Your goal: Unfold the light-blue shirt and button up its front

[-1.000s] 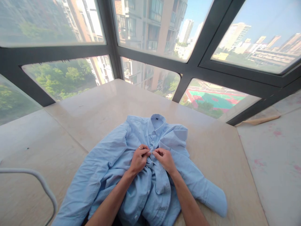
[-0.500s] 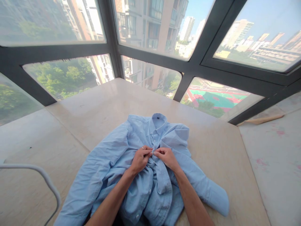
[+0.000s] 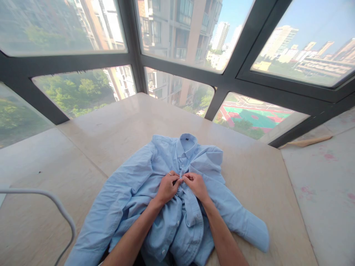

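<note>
Head view: a light blue shirt [image 3: 169, 207] lies face up on the beige counter [image 3: 111, 125], collar [image 3: 188, 142] pointing away from the person toward the window frame [image 3: 222, 79], hem toward the near edge. The shirt sits at the centre of the counter, both sleeves spread outward; the right sleeve cuff [image 3: 256, 234] lies flat on the counter surface near the right side. The left hand [image 3: 166, 186] and the right hand [image 3: 197, 184] rest on the shirt front, meeting at the placket [image 3: 181, 177] just below the collar. Left-hand fingers [image 3: 174, 179] are pressed together in a pinch on the left edge of the placket; a ring is visible on one finger. Right-hand fingers [image 3: 187, 177] are pressed together in a pinch on the opposite edge of the placket. The fingertips of both hands are touching or nearly touching; the exact item between them is too small to tell. Below the hands the shirt front is open and bunched, with white buttons [image 3: 177, 223] visible along one edge. A curved grey tube [image 3: 59, 212] crosses the lower left corner. A thin wooden strip [image 3: 312, 140] lies at the far right, well apart from the shirt.
</note>
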A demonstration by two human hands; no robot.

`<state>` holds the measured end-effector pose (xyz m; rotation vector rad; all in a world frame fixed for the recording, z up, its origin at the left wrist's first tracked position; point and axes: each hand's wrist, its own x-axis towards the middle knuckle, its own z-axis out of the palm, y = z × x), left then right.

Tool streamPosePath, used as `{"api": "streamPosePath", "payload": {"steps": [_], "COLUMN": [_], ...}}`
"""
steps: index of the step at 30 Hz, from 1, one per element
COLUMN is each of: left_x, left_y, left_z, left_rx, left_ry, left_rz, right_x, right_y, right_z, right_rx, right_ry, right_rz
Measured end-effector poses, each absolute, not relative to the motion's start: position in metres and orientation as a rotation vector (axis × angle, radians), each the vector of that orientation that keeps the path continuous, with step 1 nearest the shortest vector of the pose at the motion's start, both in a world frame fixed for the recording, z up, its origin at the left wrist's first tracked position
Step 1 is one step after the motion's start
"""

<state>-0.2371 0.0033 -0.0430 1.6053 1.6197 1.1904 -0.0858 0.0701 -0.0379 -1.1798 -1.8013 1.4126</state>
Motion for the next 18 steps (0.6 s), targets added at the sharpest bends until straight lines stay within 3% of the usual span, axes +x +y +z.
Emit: {"api": "streamPosePath", "payload": {"steps": [18], "left_x": [-0.238], "left_y": [0.005], "left_z": [-0.044], "left_rx": [1.69], "left_ry": [1.525], "left_rz": [1.173], "right_x": [-0.085], "right_y": [0.08], "right_z": [-0.031], "right_rx": [-1.152], "right_ry": [-1.836], "right_rz": [1.548]}}
